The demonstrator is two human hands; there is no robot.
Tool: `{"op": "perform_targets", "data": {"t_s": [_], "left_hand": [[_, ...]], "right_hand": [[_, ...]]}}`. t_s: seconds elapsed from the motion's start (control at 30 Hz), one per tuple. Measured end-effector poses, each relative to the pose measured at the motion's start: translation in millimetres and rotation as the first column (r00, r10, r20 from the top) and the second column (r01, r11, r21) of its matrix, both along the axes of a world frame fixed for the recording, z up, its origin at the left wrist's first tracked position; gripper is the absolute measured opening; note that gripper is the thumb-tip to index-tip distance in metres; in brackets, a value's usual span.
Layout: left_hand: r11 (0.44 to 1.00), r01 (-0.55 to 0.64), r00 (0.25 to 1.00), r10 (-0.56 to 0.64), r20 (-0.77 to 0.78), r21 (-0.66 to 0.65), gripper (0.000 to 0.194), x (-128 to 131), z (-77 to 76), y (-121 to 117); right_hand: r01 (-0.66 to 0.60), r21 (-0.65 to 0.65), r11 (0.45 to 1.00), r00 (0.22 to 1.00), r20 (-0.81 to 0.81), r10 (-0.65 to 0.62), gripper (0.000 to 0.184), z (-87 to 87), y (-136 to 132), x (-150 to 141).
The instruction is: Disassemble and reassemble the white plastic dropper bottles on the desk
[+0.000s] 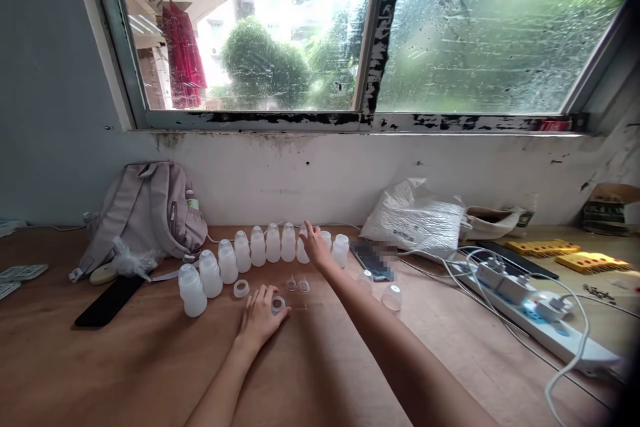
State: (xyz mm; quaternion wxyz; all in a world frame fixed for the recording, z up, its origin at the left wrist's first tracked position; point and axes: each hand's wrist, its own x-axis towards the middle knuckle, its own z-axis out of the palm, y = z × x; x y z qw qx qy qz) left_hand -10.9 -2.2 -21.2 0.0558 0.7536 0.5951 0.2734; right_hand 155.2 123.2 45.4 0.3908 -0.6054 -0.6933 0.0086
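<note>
My left hand [263, 313] rests on the table with its thumb and fingers curled around a white screw ring [278, 305]. Just beyond it lie two clear bottle teats [297, 284], and a second white ring [241, 289] is to their left. My right hand [316, 245] reaches to the back row, fingers stretched out beside a frosted baby bottle [302, 252] that it partly covers; whether they touch is unclear. Several capped bottles [257, 247] curve away to the left. Right of the hand stand two uncapped bottles [341, 251]. Two clear dome caps [391, 297] lie nearer, right of my forearm.
A backpack [150, 210] with a plastic bag and a black phone [109, 300] is at left. Another phone [373, 260] lies right of the bottles, before a silver bag [415, 217]. A power strip [545, 320] with trailing white cables occupies the right side.
</note>
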Motion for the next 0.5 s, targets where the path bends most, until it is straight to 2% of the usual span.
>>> {"op": "perform_targets", "data": {"t_s": [0.13,0.2,0.27,0.3,0.33,0.4,0.5], "left_hand": [[1.0,-0.013,1.0,0.013,0.001,-0.021,0.034,0,2.1,0],[1.0,-0.022,1.0,0.022,0.001,-0.023,0.034,1,2.5,0],[1.0,-0.018,1.0,0.018,0.002,-0.013,0.034,1,2.2,0],[1.0,-0.003,1.0,0.004,0.004,-0.007,0.033,1,1.8,0],[1.0,0.022,1.0,-0.022,0.007,-0.002,0.033,2,1.3,0],[0.996,0.085,0.996,-0.085,0.021,0.012,0.031,3,0.5,-1],[0.987,0.153,0.985,-0.157,0.072,0.059,0.031,6,1.7,-3]], "right_hand": [[-0.044,0.133,0.99,0.988,-0.139,0.062,0.038,-0.1,-11,1],[-0.054,0.157,0.986,0.985,-0.151,0.078,0.037,-10.7,-24,4],[-0.095,0.149,0.984,0.984,-0.135,0.115,0.036,-30.4,-43,9],[-0.133,0.123,0.983,0.983,-0.112,0.147,0.035,-42.3,-54,12],[-0.208,0.045,0.977,0.977,-0.045,0.21,0.037,-54.2,-64,15],[-0.272,-0.101,0.957,0.957,0.077,0.28,0.04,-73.9,-82,22],[-0.294,-0.188,0.937,0.939,0.124,0.32,0.034,-84.6,-97,28]]}}
